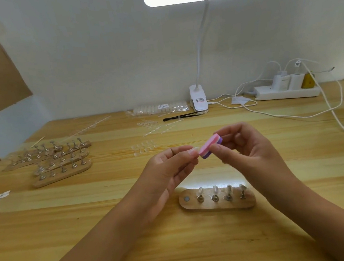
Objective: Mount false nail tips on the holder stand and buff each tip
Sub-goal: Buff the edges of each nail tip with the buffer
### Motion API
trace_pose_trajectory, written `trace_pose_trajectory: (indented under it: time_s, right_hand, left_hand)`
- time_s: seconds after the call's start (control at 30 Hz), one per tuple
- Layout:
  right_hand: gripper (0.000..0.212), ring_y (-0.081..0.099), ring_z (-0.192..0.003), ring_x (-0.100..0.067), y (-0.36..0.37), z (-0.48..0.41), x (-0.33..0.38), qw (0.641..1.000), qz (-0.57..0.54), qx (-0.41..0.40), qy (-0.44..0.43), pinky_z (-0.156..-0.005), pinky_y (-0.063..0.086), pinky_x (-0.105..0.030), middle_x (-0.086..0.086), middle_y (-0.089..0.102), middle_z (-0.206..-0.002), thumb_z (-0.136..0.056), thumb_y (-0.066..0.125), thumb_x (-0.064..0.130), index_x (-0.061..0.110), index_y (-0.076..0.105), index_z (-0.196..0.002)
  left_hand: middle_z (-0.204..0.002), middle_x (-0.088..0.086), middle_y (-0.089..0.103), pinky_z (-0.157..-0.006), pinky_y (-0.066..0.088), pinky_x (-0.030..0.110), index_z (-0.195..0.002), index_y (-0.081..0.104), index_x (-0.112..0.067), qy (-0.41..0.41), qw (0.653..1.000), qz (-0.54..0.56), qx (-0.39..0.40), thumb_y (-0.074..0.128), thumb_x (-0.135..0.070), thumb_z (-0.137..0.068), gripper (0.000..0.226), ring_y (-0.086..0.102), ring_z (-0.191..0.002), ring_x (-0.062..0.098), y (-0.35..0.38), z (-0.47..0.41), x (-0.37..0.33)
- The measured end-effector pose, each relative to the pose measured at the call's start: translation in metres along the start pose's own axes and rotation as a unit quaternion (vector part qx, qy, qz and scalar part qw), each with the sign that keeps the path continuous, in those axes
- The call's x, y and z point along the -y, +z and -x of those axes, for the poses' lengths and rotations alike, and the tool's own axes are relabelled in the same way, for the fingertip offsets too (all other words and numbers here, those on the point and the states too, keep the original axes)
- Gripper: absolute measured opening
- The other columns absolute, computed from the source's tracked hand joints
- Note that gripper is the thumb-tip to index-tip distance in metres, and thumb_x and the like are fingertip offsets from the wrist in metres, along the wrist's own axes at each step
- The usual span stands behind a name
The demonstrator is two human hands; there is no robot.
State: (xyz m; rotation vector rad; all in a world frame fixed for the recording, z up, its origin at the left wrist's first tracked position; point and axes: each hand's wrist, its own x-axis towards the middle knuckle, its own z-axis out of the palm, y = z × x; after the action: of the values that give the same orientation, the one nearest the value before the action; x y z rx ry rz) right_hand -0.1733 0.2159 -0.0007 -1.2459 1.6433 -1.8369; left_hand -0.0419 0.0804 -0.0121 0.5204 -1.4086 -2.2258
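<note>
A clear nail tip (194, 150) is pinched between the left hand's (166, 169) thumb and fingertips. It touches a pink-and-purple buffer block (208, 146), which the right hand (245, 146) grips. Both are raised above the table (110, 200). The wooden holder stand (217, 207) lies just below the hands with tips on its pegs. Labels on the lamp clip (198, 101) and the tip bag (160, 108) are too small to read.

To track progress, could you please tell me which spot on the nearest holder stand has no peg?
The leftmost spot of the holder stand: only a bare disc shows there, while the other four carry pegs.
</note>
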Motion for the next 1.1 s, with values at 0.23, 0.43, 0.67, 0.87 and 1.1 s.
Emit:
trace_pose_trajectory:
  time_s: [0.23,0.43,0.67,0.87,1.1]
  right_hand:
    - [0.035,0.068,-0.087,-0.019,0.0048,0.0026,-0.0037,0.999,0.017,0.016,-0.029,-0.077,0.058,-0.029,-0.003,0.071,-0.093,-0.071,0.074,0.035,0.016,0.063,-0.098]
    - [0.036,0.069,-0.088,-0.019,0.0047,0.0028,-0.0038,0.997,0.019,0.067,-0.015,-0.076,0.057,-0.025,-0.004,0.072,-0.094,-0.071,0.074,0.033,0.015,0.063,-0.1]
    - [0.036,0.069,-0.088,-0.014,0.0012,0.001,-0.0041,0.998,0.01,0.054,-0.005,-0.076,0.057,-0.026,0.001,0.073,-0.092,-0.07,0.073,0.035,0.017,0.065,-0.101]
    - [0.036,0.069,-0.088,-0.016,0.004,0.0018,-0.0047,0.999,0.013,0.039,-0.022,-0.076,0.057,-0.027,0.0,0.072,-0.092,-0.071,0.072,0.034,0.019,0.065,-0.103]
    - [0.038,0.068,-0.088,-0.014,0.0033,0.0013,-0.0045,0.998,0.034,0.05,-0.012,-0.077,0.056,-0.023,0.004,0.072,-0.093,-0.07,0.072,0.036,0.02,0.064,-0.103]
  left_hand:
    - [-0.103,0.01,0.076,-0.075,0.055,0.016,-0.1,0.076,-0.009,-0.004,1.0,0.001,0.026,0.085,-0.025,-0.066,0.039,0.072,-0.091,0.012,0.0013,0.0012,-0.0001]
    - [-0.11,0.013,0.074,-0.076,0.054,0.016,-0.112,0.067,-0.005,0.004,1.0,-0.018,0.022,0.08,-0.022,-0.072,0.046,0.072,-0.094,0.014,0.0019,0.0018,-0.0014]
    - [-0.106,0.01,0.075,-0.077,0.054,0.016,-0.111,0.067,-0.006,0.014,0.999,-0.034,0.016,0.081,-0.025,-0.07,0.047,0.071,-0.094,0.013,0.0025,0.0032,-0.0014]
    - [-0.101,0.006,0.076,-0.076,0.054,0.016,-0.095,0.078,-0.016,0.025,0.999,-0.036,0.013,0.084,-0.027,-0.069,0.029,0.071,-0.089,0.011,0.0028,0.0037,-0.0019]
    - [-0.11,0.01,0.074,-0.083,0.053,0.017,-0.107,0.071,-0.011,0.024,0.998,-0.059,0.009,0.077,-0.026,-0.074,0.037,0.071,-0.098,0.014,0.0038,0.0046,0.0004]
